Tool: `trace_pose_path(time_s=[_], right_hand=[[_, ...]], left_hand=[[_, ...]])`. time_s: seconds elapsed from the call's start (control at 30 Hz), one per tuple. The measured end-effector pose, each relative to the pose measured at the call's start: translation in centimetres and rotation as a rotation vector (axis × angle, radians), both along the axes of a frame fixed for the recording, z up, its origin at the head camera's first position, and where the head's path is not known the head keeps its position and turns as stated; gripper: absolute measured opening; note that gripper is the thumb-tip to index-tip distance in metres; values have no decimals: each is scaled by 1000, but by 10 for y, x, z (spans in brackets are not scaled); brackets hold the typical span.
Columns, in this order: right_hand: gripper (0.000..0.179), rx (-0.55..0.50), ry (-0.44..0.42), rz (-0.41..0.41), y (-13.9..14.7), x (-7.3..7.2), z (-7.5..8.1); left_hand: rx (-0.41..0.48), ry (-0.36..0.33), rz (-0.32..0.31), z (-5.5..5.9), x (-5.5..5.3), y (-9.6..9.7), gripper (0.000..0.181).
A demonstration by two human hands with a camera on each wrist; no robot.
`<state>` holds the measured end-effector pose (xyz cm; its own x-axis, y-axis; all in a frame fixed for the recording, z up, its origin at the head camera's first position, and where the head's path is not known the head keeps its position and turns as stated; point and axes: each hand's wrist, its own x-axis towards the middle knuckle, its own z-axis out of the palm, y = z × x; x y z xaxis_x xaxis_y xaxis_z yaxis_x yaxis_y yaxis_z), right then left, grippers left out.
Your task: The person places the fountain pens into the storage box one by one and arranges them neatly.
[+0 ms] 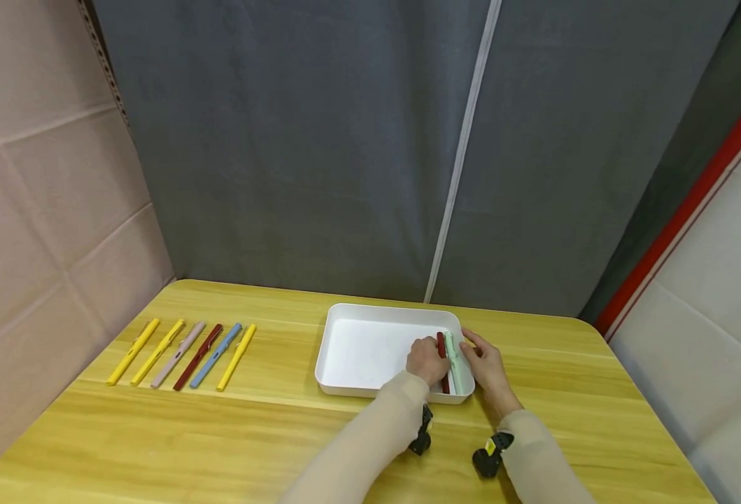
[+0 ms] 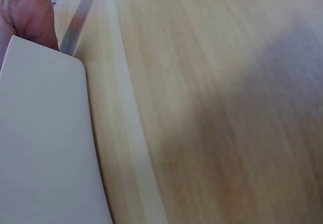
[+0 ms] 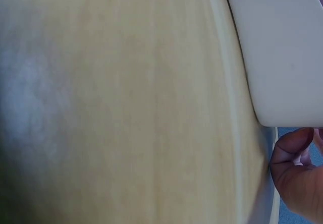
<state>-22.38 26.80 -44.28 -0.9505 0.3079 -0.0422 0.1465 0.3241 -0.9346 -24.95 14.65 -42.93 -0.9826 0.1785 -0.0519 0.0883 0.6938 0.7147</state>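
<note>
In the head view, a white tray [image 1: 357, 350] stands on the wooden table. My left hand [image 1: 427, 361] is inside its right part, fingers curled at a dark red pen [image 1: 441, 343]. Pale mint green [image 1: 449, 343] shows beside that pen, along the tray's right side. My right hand [image 1: 486, 364] grips the tray's right rim, thumb and fingertips at the edge. In the left wrist view, the tray wall [image 2: 45, 118] hides my left fingertips. The right wrist view has my right thumb [image 3: 292, 143] bent close against the tray's corner.
On the left of the table lies a slanted row of pens: yellow [image 1: 133, 352], another yellow [image 1: 158, 352], mauve [image 1: 178, 355], dark red [image 1: 198, 357], blue [image 1: 215, 355] and a last yellow pen [image 1: 236, 357]. A grey curtain [image 1: 294, 154] hangs behind the table's far edge.
</note>
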Motion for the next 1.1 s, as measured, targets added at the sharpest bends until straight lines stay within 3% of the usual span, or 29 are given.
trace_pose_path(time_s=[1.1], right_hand=[[42, -6, -15, -6, -1, 1, 1]], left_hand=[[34, -27, 9, 2, 1, -2, 32]])
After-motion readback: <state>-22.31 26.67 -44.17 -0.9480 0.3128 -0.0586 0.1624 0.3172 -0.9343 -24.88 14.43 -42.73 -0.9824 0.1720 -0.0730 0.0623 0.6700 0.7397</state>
